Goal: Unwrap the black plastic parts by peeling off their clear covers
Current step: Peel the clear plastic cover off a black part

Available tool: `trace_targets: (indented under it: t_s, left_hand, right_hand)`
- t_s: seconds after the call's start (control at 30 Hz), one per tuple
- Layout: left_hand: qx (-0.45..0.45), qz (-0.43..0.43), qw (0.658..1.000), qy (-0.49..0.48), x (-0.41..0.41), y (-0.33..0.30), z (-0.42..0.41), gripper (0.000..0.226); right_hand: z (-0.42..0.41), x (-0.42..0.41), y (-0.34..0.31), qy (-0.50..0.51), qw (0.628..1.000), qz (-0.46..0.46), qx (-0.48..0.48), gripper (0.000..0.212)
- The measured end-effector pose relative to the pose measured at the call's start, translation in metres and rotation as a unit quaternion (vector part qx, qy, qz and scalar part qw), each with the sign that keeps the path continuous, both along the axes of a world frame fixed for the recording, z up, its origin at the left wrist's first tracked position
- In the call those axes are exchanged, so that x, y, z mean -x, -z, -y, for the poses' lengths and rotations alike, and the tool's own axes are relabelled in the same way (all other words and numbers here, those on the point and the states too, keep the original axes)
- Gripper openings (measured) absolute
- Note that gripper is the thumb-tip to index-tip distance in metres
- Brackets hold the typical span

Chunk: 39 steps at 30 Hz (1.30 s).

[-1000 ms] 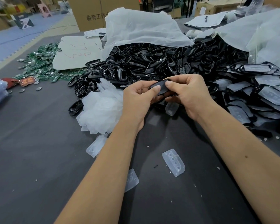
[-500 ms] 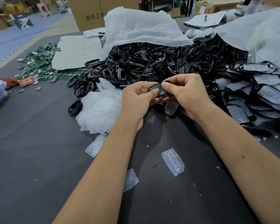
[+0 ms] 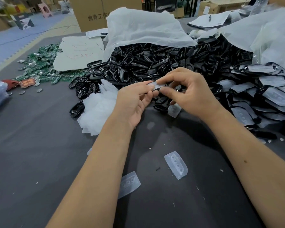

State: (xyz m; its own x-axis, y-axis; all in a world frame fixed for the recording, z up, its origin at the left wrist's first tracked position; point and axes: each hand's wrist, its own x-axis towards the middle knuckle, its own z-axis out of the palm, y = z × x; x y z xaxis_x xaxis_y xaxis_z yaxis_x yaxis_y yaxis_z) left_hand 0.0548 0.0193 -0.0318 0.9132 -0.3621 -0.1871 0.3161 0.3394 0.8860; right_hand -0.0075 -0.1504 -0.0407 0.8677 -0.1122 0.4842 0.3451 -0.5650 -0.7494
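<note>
Both hands (image 3: pixel 135 102) and forearms bare: no sleeves, gloves, rings or watch

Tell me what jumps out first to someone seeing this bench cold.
The huge heap of black plastic parts spilling from white bags across the back of the table draws the eye first. At centre, the left hand and right hand pinch one black part with its clear cover between them. Peeled clear covers lie on the dark table nearby, and green circuit boards sit far left.
</note>
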Motion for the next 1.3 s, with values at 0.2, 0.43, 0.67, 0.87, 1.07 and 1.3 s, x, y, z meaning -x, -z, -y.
trace_targets:
  t_s: [0.2,0.43,0.67,0.87,1.07,1.3]
  left_hand:
    - [0.069,-0.083,0.994,0.019,-0.002,-0.004,-0.005,0.038]
    - [0.103,-0.026,0.994,-0.003,0.003,0.002,0.001,0.013]
    - [0.049,0.013,0.999,-0.008,0.005,0.005,0.003,0.015]
    - [0.036,0.025,0.999,0.0,0.004,0.007,0.005,0.013]
    - [0.055,0.041,0.998,0.011,0.004,0.009,0.005,0.014]
    - [0.021,0.09,0.996,0.009,0.006,0.012,0.007,0.014]
  right_hand:
    - [-0.001,0.0,-0.005,-0.008,0.997,0.05,0.056,0.017]
    - [-0.012,-0.004,-0.005,0.007,0.957,-0.063,-0.282,0.008]
    - [-0.008,-0.003,-0.006,-0.044,0.893,-0.173,-0.414,0.01]
    - [-0.009,-0.001,-0.004,-0.046,0.903,-0.156,-0.399,0.015]
    - [-0.006,-0.002,-0.001,-0.074,0.921,-0.115,-0.364,0.019]
    - [0.0,-0.003,0.0,-0.075,0.943,-0.102,-0.308,0.029]
